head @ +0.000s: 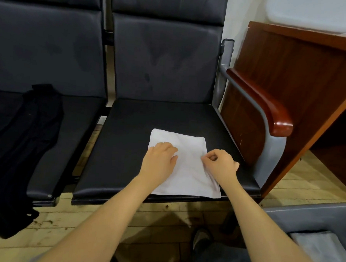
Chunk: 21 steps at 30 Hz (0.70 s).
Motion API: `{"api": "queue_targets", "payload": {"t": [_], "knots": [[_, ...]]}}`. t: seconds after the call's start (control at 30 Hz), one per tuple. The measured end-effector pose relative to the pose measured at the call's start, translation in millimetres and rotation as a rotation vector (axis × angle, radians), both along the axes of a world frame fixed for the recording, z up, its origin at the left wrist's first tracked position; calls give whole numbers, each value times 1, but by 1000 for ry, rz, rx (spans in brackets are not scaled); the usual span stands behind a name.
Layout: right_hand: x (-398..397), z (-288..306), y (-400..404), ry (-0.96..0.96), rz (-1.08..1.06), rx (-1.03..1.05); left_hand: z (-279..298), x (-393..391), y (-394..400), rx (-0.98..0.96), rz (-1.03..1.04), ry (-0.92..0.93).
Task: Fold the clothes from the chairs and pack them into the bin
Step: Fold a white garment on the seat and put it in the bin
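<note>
Fingers (205, 157) of the right hand (219, 164) are curling in and pinching the right edge of the folded white cloth (188, 166), about halfway along that edge, with the rest of the hand lying just off the cloth on the dark seat. The left hand (160, 160) is lying palm down on the cloth, fingers only gently bent and pressing the fabric flat, gripping nothing; it is covering the left middle of the cloth, a little way in from the pinching hand. The cloth itself is lying flat as a rough rectangle, its far edge reaching past both hands toward the backrest and its near edge sitting at the front lip of the right chair (148, 117). Both bare forearms are crossing over that front lip to reach it. On the far side of the cloth from the left hand, the wooden armrest (270, 108) is running along the chair's right side, with a reddish-brown desk (293, 67) standing just beyond. Left of the cloth, across the gap between seats, a black garment (19, 151) is lying spread on the left chair (78, 113) and hanging over its front toward the wooden floor (162, 217). Nearer than the cloth and to its right, at the lower right corner, a grey bin (304, 213) is sitting on the floor with a pale folded piece (322, 253) lying inside.
</note>
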State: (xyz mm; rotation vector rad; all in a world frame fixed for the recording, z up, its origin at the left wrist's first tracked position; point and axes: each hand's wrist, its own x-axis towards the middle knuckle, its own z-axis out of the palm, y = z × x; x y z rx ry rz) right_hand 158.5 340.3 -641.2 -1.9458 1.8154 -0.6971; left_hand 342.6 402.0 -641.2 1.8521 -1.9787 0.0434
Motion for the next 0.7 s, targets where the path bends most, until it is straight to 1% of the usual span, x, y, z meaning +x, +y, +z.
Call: {"api": "queue_targets", "payload": {"t": [0.07, 0.13, 0.2, 0.3, 0.37, 0.5, 0.6, 0.67, 0.7], "knots": [[10, -8, -3, 56, 1, -6, -3, -6, -11, 45, -28, -24], [11, -13, -5, 98, -12, -92, -7, -11, -18, 83, -50, -55], [6, -14, -6, 127, -74, -176, -11, -16, -21, 136, -73, -72], [-1, -17, -8, 142, -182, -211, -20, -19, -21, 331, -70, -106], [-2, -20, -9, 179, -205, -203, -23, -18, -22, 395, -52, -140], [-2, -20, -8, 171, -214, -207, -23, -17, -21, 421, -19, -144], [-3, -19, -9, 169, -158, -197, -19, -17, -20, 430, -12, -127], [-3, -19, -12, 168, -112, -179, -13, -17, -22, 386, -7, -89], [-3, -18, -15, 136, -94, -165, -10, -17, -24, 351, -2, -74]]}}
